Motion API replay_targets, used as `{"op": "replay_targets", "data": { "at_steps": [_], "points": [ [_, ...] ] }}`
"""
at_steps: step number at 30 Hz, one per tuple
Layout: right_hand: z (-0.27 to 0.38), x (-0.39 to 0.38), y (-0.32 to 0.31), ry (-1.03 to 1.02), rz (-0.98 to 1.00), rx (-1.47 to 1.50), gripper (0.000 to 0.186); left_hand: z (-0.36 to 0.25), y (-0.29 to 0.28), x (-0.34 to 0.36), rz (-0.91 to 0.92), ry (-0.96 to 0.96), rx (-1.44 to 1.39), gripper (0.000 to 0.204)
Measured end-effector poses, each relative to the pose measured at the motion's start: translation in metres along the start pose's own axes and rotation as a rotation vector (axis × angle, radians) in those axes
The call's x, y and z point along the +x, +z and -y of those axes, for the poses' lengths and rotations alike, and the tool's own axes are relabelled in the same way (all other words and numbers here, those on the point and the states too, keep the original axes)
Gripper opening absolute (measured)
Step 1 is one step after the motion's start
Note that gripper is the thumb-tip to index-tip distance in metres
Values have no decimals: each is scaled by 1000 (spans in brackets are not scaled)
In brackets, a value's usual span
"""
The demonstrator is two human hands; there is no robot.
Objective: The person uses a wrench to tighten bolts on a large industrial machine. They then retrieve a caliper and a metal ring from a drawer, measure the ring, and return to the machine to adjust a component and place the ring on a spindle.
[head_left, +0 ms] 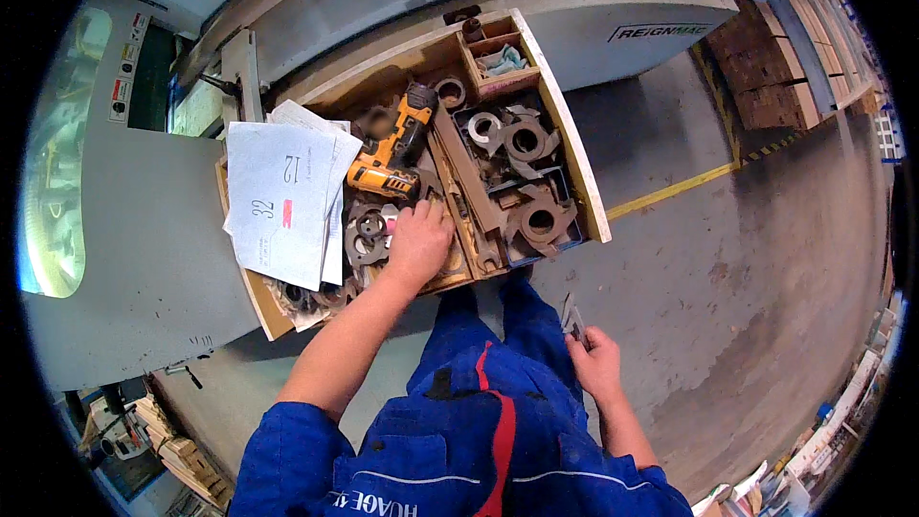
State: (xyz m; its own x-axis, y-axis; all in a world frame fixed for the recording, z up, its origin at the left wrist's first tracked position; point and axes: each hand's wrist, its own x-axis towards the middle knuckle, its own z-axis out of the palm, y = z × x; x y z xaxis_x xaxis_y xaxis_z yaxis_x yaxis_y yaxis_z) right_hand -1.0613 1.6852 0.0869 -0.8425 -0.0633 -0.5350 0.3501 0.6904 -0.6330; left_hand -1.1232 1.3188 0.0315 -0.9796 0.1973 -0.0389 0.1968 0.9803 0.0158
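Observation:
My left hand reaches into a wooden drawer, fingers bent down among metal parts just below a yellow cordless drill; what they grip is hidden. Beside it lie metal rings, wooden strips and an open-ended wrench. Toothed cutter heads fill the drawer's right part. White paper sheets cover its left side. My right hand, held low outside the drawer, grips a metal caliper-like tool.
A grey machine stands behind and left of the drawer. Stacked timber sits at the upper right, beside a yellow line on the grey floor. Wooden pieces lie at the lower left, and assorted items along the right edge.

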Motion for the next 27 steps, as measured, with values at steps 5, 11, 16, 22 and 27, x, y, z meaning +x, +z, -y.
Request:
{"op": "replay_targets", "data": {
  "at_steps": [5, 11, 16, 22, 27],
  "points": [
    [-3, 0, 2, 2, 18, 11, 31, 9, 3, 10, 49, 4, -7, 10],
    [-2, -2, 6, -8, 9, -1, 32, 11, 7, 9, 2, -6, -45, 9],
    [2, -5, 10, -21, 8, -27, 32, 14, 3, 10, 63, 31, -39, 10],
    [-5, -3, 14, 18, 20, 49, 32, 13, 5, 4, 153, 87, -29, 10],
    [1, -4, 15, -26, 8, -1, 33, 13, 4, -2, 129, 259, 0, 12]
  ]
}}
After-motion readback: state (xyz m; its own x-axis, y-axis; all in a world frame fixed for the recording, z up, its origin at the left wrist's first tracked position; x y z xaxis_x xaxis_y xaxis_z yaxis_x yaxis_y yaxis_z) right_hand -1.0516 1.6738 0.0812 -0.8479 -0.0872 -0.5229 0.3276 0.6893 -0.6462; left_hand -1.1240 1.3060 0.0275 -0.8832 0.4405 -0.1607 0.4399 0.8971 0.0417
